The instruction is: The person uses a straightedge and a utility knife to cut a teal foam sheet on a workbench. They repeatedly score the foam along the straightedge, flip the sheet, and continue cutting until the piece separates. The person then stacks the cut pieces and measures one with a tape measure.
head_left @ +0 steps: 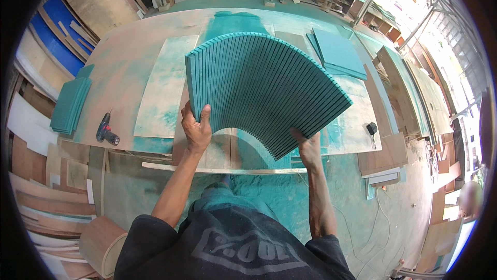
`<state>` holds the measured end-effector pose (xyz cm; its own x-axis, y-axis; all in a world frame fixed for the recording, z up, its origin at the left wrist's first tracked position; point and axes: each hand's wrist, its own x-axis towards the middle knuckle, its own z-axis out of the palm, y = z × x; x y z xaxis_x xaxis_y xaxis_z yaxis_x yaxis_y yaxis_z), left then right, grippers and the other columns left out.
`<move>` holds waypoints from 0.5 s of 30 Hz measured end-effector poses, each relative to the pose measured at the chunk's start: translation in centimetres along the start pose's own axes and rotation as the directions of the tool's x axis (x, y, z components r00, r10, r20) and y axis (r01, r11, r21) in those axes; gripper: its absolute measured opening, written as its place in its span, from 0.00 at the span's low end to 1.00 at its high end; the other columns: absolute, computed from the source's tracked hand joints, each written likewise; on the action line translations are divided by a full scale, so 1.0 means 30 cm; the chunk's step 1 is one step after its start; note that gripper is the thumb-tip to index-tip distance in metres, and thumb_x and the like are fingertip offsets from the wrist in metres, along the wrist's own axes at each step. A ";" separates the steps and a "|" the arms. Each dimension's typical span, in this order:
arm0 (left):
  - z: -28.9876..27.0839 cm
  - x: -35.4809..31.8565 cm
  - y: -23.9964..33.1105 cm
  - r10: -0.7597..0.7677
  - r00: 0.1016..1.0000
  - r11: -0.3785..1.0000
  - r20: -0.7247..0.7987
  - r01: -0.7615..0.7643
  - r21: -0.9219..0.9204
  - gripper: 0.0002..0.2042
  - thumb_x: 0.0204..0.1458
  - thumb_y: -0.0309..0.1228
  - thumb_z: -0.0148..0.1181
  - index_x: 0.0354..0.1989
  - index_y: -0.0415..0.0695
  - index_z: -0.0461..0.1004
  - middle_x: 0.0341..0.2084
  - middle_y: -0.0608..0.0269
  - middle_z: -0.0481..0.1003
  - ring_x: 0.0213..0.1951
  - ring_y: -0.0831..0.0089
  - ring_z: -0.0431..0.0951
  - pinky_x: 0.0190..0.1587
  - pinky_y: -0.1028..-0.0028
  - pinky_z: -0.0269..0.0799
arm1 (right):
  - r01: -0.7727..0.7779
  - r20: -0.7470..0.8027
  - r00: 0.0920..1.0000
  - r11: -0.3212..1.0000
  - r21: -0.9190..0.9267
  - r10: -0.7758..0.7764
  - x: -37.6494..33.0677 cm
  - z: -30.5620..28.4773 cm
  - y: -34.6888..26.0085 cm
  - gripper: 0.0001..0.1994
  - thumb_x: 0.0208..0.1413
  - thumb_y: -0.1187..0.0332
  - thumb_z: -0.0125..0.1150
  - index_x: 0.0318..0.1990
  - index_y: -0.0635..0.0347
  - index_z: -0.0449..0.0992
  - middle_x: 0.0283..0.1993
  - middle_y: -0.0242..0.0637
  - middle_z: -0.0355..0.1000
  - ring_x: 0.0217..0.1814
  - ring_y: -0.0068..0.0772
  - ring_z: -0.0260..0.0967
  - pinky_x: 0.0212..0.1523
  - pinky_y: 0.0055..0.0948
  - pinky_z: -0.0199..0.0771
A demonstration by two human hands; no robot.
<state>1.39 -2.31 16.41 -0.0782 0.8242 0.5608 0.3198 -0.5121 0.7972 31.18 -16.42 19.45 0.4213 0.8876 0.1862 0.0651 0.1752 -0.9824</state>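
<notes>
Between my hands I hold up a teal grooved panel, bent into a curve, its many parallel slots facing me. My left hand is closed on its left edge, the thumb lying on the near face. At the lower right corner my right hand grips the other edge, with part of its fingers hidden behind the panel. The panel is held above the near part of a wide worktable dusted with teal powder.
A cordless drill lies at the table's left, near stacked teal boards. More teal sheets rest at the far right. A small black object sits near the right edge. Wood offcuts crowd the left side; cables cross the floor.
</notes>
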 end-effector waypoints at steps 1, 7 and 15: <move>-0.008 0.007 -0.017 -0.008 1.000 1.000 0.011 0.008 0.026 0.19 0.66 0.40 0.63 0.53 0.36 0.74 0.44 0.50 0.80 0.48 0.66 0.79 0.50 0.65 0.74 | 0.014 0.013 1.000 0.999 -0.038 -0.013 -0.001 0.005 0.031 0.11 0.62 0.72 0.67 0.48 0.70 0.79 0.45 0.34 0.76 0.47 0.31 0.72 0.52 0.36 0.71; -0.133 0.063 -0.020 -0.233 0.938 0.938 0.257 0.286 -0.196 0.20 0.62 0.33 0.67 0.57 0.33 0.75 0.47 0.58 0.82 0.47 0.68 0.80 0.52 0.68 0.73 | 0.186 -0.015 0.982 0.977 -0.108 -0.189 -0.005 0.038 0.112 0.13 0.63 0.69 0.69 0.50 0.68 0.78 0.46 0.35 0.75 0.48 0.31 0.71 0.52 0.37 0.73; -0.161 -0.069 -0.228 -0.396 0.876 0.546 0.276 0.466 -0.696 0.17 0.54 0.14 0.67 0.52 0.41 0.79 0.51 0.65 0.78 0.54 0.70 0.74 0.61 0.70 0.67 | 0.498 0.172 0.867 0.806 -0.319 -0.468 -0.007 0.096 0.161 0.26 0.60 0.79 0.64 0.67 0.61 0.73 0.65 0.55 0.73 0.67 0.53 0.73 0.65 0.44 0.74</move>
<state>-5.22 -1.68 10.88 0.0651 0.9914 0.1134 -0.5196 -0.0634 0.8521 28.79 -14.54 14.72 0.1788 0.7611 0.6235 0.5514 0.4474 -0.7042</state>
